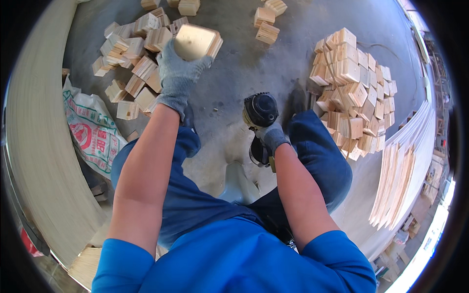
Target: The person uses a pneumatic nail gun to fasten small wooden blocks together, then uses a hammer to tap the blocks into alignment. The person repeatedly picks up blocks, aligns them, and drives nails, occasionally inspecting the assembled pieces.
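Note:
My left hand (pixel 181 75), in a grey knit glove, is closed around a block of layered wood (pixel 198 40) and holds it up beside a loose heap of similar wooden blocks (pixel 145 66). The block's broad pale face is turned upward. Between my knees, my right hand (pixel 272 135), gloved too, grips the handle of a nail gun (pixel 261 108) with a round black head. My fingers on the handle are partly hidden by the tool. The nail gun is apart from the block.
A taller pile of wooden blocks (pixel 361 73) stands at the right, with a thin hose (pixel 333 73) across it. Several blocks (pixel 266 19) lie at the far middle. A printed white sack (pixel 93 129) is at the left, beside stacked sheets (pixel 39 122). More thin sheets (pixel 403 166) stand right.

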Motion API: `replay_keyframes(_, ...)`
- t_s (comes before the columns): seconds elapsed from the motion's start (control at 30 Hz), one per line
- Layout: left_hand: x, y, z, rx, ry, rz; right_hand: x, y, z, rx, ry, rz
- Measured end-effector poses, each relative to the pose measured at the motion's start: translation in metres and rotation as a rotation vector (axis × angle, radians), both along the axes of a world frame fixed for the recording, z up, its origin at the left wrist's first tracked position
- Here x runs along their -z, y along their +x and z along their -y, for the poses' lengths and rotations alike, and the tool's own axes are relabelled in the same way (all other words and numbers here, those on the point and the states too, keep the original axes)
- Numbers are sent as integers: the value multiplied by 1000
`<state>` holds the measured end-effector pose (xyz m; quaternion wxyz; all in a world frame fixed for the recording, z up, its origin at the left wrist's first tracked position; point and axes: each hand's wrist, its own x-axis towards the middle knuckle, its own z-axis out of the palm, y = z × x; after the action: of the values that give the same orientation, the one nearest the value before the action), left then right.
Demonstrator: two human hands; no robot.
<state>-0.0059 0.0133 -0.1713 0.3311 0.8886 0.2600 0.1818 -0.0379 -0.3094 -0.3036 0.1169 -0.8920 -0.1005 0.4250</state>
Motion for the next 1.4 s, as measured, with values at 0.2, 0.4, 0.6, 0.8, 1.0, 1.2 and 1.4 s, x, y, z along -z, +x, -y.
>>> replay_keyframes(0.2,120,-36,58,41,-96,-233,43,-8,23,112,9,22)
replay_keyframes(0.4,224,-55,105,64,-292,-392,26,-24,32,185,61,33)
replay_keyframes(0.6,255,-27,124,209,-223,-400,3,-26,26,324,110,-4)
replay_keyframes(0.8,266,-37,129,283,-191,-406,17,-30,33,196,161,104)
replay_keyframes(1.0,247,-20,96,182,-276,-630,34,-24,32,45,65,80)
replay_keyframes(1.2,182,13,25,162,-9,-343,25,-24,28,82,10,-58)
replay_keyframes(1.4,1,19,17,320,-188,-84,46,-39,33,96,43,-39)
